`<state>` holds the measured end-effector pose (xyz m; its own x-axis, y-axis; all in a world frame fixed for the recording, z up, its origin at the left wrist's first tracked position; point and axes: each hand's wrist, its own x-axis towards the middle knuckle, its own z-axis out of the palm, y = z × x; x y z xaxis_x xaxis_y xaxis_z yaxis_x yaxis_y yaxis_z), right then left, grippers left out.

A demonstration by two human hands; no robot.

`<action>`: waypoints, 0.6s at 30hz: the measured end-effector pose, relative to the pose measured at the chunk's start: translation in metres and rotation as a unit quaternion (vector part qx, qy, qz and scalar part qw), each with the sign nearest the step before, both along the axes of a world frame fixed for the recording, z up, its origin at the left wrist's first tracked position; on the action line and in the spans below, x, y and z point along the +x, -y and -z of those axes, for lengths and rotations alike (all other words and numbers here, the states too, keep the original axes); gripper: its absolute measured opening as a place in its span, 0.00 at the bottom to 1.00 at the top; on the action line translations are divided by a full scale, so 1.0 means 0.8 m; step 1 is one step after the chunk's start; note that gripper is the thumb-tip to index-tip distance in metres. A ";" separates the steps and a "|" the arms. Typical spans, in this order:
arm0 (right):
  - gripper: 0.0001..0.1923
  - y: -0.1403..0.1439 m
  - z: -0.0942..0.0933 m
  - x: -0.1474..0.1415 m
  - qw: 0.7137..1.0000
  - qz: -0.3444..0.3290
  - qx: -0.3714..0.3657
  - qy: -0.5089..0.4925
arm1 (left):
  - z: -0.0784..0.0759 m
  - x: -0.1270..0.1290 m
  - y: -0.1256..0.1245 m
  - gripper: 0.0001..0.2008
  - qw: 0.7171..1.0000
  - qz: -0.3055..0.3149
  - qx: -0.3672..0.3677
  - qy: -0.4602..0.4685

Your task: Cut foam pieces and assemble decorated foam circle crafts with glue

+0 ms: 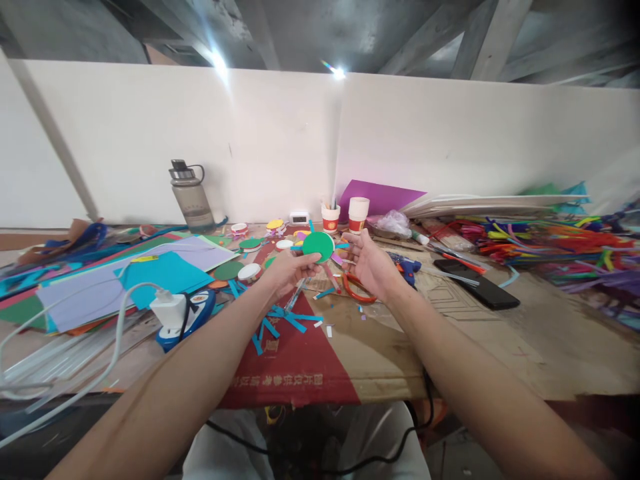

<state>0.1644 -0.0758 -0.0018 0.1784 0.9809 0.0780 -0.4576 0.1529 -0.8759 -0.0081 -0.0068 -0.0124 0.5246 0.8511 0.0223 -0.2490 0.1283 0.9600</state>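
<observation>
Leftmost on the desk [525, 360] lie coloured paper sheets [150, 277], with a grey water bottle [191, 197] standing far behind them and a white plug [169, 310] nearer. Toward the middle, the left hand [287, 272] pinches a green paper disc [319, 245] at its lower edge, held just above the desk. Beside it the right hand [369, 267] is open, its grip released, fingertips close to the disc. Orange-handled scissors [356, 290] lie under that hand. Farther right rest a black phone [476, 283] and bright pipe cleaners [555, 243].
</observation>
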 end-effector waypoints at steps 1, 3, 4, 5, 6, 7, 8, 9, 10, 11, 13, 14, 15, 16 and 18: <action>0.20 0.000 0.000 0.000 1.000 0.004 -0.004 -0.003 | 0.000 0.000 -0.001 0.18 1.000 -0.007 0.001 0.004; 0.20 0.000 0.001 0.000 1.000 0.002 -0.007 -0.003 | 0.001 0.000 -0.002 0.18 1.000 -0.015 0.001 0.008; 0.20 0.000 0.001 -0.001 1.000 -0.004 -0.004 -0.001 | 0.001 0.000 -0.003 0.18 1.000 -0.015 0.001 0.008; 0.20 0.001 0.001 -0.002 1.000 -0.011 0.001 0.003 | 0.001 -0.001 -0.003 0.18 1.000 -0.015 0.001 0.008; 0.20 0.002 0.001 -0.003 1.000 -0.017 0.006 0.008 | 0.001 -0.001 -0.003 0.19 1.000 -0.015 0.001 0.008; 0.21 0.003 0.001 -0.003 1.000 -0.022 0.010 0.012 | 0.001 0.000 -0.002 0.19 1.000 -0.014 0.001 0.009; 0.20 0.003 0.001 -0.004 0.999 -0.027 0.013 0.015 | 0.001 0.000 -0.002 0.19 1.000 -0.013 0.001 0.009; 0.20 0.004 0.000 -0.004 0.999 -0.030 0.017 0.016 | 0.000 0.000 -0.001 0.19 1.000 -0.011 0.001 0.010; 0.20 0.005 0.000 -0.005 0.999 -0.031 0.019 0.015 | 0.000 0.000 -0.001 0.18 1.000 -0.010 0.002 0.011; 0.20 0.005 0.000 -0.004 0.999 -0.033 0.022 0.013 | 0.000 0.000 0.000 0.18 1.000 -0.008 0.001 0.011; 0.20 0.006 -0.001 -0.004 0.999 -0.035 0.026 0.004 | 0.000 0.000 0.000 0.18 1.000 -0.006 0.003 0.012; 0.20 0.006 -0.001 -0.004 0.999 -0.036 0.029 0.000 | 0.000 0.000 0.000 0.18 1.000 -0.005 0.005 0.011; 0.20 0.006 0.000 -0.003 0.999 -0.037 0.030 -0.004 | 0.000 0.000 0.000 0.18 1.000 -0.004 0.008 0.009; 0.20 0.006 0.000 -0.003 0.999 -0.039 0.032 -0.005 | 0.000 0.000 0.000 0.17 1.000 -0.003 0.012 0.007; 0.20 0.006 0.000 -0.002 0.998 -0.042 0.035 -0.006 | 0.000 0.000 -0.001 0.17 1.000 -0.002 0.018 0.002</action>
<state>0.1627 -0.0805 -0.0021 0.0975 0.9846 0.1454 -0.4817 0.1745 -0.8588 -0.0078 -0.0058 -0.0122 0.5211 0.8517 0.0557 -0.2541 0.0926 0.9627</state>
